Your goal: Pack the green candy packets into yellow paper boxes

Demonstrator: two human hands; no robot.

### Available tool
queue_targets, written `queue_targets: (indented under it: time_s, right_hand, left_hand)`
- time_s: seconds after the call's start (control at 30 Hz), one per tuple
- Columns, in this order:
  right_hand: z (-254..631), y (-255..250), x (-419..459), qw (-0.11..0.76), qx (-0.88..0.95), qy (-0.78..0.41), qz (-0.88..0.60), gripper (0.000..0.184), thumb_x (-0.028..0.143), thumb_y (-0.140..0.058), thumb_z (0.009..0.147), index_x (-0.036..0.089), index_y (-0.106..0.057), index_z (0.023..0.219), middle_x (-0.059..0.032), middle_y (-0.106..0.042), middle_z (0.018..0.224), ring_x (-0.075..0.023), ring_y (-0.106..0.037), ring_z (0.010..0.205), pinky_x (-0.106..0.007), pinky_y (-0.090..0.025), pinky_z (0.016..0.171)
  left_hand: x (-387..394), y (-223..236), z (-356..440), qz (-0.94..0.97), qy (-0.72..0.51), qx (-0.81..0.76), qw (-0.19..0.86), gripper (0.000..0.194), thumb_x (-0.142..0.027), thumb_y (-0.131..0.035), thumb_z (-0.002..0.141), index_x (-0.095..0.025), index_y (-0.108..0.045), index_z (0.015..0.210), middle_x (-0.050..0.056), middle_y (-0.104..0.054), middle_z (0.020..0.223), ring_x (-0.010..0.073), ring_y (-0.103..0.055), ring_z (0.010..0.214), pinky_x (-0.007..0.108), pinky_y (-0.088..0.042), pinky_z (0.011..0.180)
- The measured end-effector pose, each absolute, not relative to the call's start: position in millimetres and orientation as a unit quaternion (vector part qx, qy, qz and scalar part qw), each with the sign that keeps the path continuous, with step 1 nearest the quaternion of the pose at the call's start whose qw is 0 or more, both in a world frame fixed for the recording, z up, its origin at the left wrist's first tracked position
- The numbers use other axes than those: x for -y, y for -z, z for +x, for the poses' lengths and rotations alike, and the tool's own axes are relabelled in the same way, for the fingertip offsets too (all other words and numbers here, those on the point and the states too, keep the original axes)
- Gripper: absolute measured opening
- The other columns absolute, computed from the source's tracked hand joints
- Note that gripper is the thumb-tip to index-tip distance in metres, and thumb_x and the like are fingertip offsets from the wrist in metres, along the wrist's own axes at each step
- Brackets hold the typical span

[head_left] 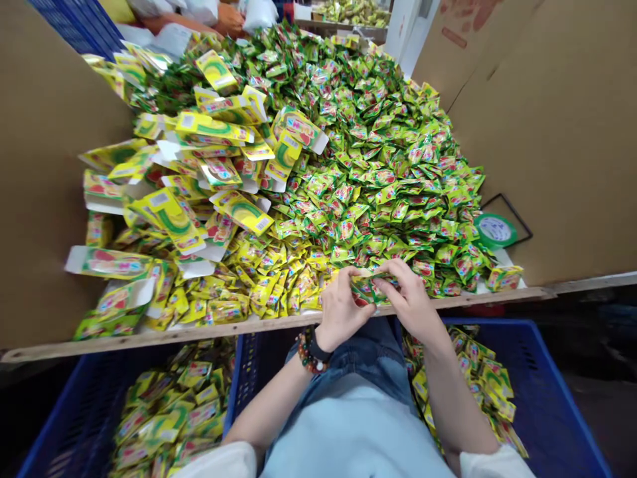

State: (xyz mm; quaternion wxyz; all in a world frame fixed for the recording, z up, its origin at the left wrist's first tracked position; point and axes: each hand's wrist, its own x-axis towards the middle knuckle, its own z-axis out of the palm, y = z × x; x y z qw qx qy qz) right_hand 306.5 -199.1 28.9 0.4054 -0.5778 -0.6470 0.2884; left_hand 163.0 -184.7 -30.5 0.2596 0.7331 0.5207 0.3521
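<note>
At the front edge of the table, my left hand (344, 304) and my right hand (411, 295) are closed on a small printed carton (362, 292) between them. Its face is green and red, with a pale edge along the top; my fingers cover much of it. Just beyond my hands spreads a large heap of small green candy packets (363, 179). Yellow candy packets (279, 275) lie to the left of my left hand. Further left are piled flat yellow-and-green cartons (213, 129) with white flaps, several of them open-ended.
Blue crates (542, 378) with filled cartons stand below the table edge (199, 333) on both sides of my lap. Cardboard walls (562, 146) flank the heap. A green tape roll (495, 230) lies at the right. At the back shows another person's hand (229, 21).
</note>
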Motion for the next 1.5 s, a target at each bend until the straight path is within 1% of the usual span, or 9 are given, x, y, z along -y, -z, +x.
queue_targets:
  time_s: [0.17,0.43,0.6,0.73,0.93,1.2,1.33,1.43,1.5]
  right_hand:
    - [307,-40,200,0.242,0.684,-0.269,-0.633,0.014,0.014,-0.045,0.092,0.019,-0.058,0.093,-0.0053,-0.055,0.097,-0.0208,-0.058,0.090,-0.032,-0.043,0.080]
    - [294,-45,203,0.137,0.705,-0.195,-0.667,0.017,0.007,-0.046,0.089,0.019,-0.059,0.090,-0.0070,-0.058,0.093,-0.0214,-0.058,0.087,-0.030,-0.041,0.074]
    - [280,-30,202,0.220,0.726,-0.147,-0.634,0.020,0.009,-0.046,0.089,0.019,-0.062,0.093,-0.0084,-0.062,0.092,-0.0230,-0.059,0.087,-0.032,-0.043,0.074]
    - [273,-1,205,0.329,0.745,-0.067,-0.576,0.025,0.013,-0.044,0.093,0.022,-0.068,0.095,-0.0078,-0.068,0.086,-0.0231,-0.058,0.084,-0.037,-0.042,0.079]
    - [274,20,219,0.376,0.702,0.011,-0.605,0.035,0.023,-0.059,0.092,0.033,-0.064,0.124,-0.0046,-0.074,0.102,-0.0282,-0.054,0.113,-0.048,-0.028,0.096]
    - [264,22,228,0.391,0.693,-0.100,-0.598,0.039,0.016,-0.046,0.094,0.031,-0.064,0.125,-0.0050,-0.075,0.111,-0.0269,-0.058,0.124,-0.057,-0.018,0.110]
    - [272,26,228,0.492,0.591,-0.239,-0.592,0.043,0.027,-0.054,0.092,0.031,-0.055,0.136,-0.0069,-0.064,0.133,-0.0245,-0.053,0.131,-0.050,-0.033,0.112]
    - [271,35,224,0.528,0.496,-0.397,-0.564,0.053,0.037,-0.060,0.088,0.025,-0.052,0.139,-0.0092,-0.065,0.131,-0.0254,-0.061,0.122,-0.043,-0.051,0.100]
    - [268,41,223,0.506,0.484,-0.479,-0.530,0.047,0.042,-0.056,0.090,0.023,-0.059,0.133,-0.0087,-0.070,0.124,-0.0257,-0.067,0.113,-0.043,-0.055,0.095]
  left_hand:
    - [189,45,163,0.751,-0.376,-0.489,0.236,0.056,-0.017,-0.068,0.060,-0.021,-0.047,0.112,0.002,-0.065,0.097,0.0187,-0.065,0.078,0.031,-0.051,0.071]
    - [197,61,162,0.766,-0.389,-0.452,0.241,0.054,-0.027,-0.067,0.066,-0.020,-0.046,0.115,0.005,-0.066,0.100,0.0190,-0.067,0.077,0.031,-0.053,0.070]
    - [196,63,161,0.755,-0.433,-0.440,0.221,0.062,-0.036,-0.064,0.072,-0.018,-0.041,0.127,0.009,-0.067,0.104,0.0196,-0.068,0.079,0.032,-0.055,0.071]
    - [195,62,159,0.732,-0.465,-0.439,0.234,0.064,-0.029,-0.058,0.077,-0.019,-0.036,0.136,0.011,-0.066,0.112,0.0171,-0.068,0.075,0.032,-0.057,0.069]
    - [199,75,157,0.728,-0.447,-0.465,0.231,0.059,-0.033,-0.060,0.080,-0.023,-0.040,0.135,0.013,-0.065,0.116,0.0279,-0.068,0.101,0.042,-0.058,0.085]
    - [206,88,153,0.728,-0.429,-0.473,0.249,0.051,-0.034,-0.051,0.087,-0.023,-0.040,0.136,0.016,-0.064,0.121,0.0302,-0.067,0.107,0.043,-0.056,0.087]
    - [206,93,150,0.737,-0.457,-0.451,0.211,0.064,-0.038,-0.061,0.083,-0.023,-0.034,0.139,0.014,-0.064,0.119,0.0286,-0.068,0.101,0.042,-0.058,0.082]
    - [204,96,150,0.766,-0.494,-0.381,0.157,0.062,-0.037,-0.062,0.084,-0.028,-0.030,0.137,0.014,-0.061,0.124,0.0274,-0.066,0.105,0.042,-0.058,0.079]
    - [203,97,151,0.780,-0.497,-0.350,0.149,0.058,-0.035,-0.059,0.085,-0.030,-0.029,0.135,0.014,-0.058,0.128,0.0268,-0.065,0.108,0.041,-0.058,0.077]
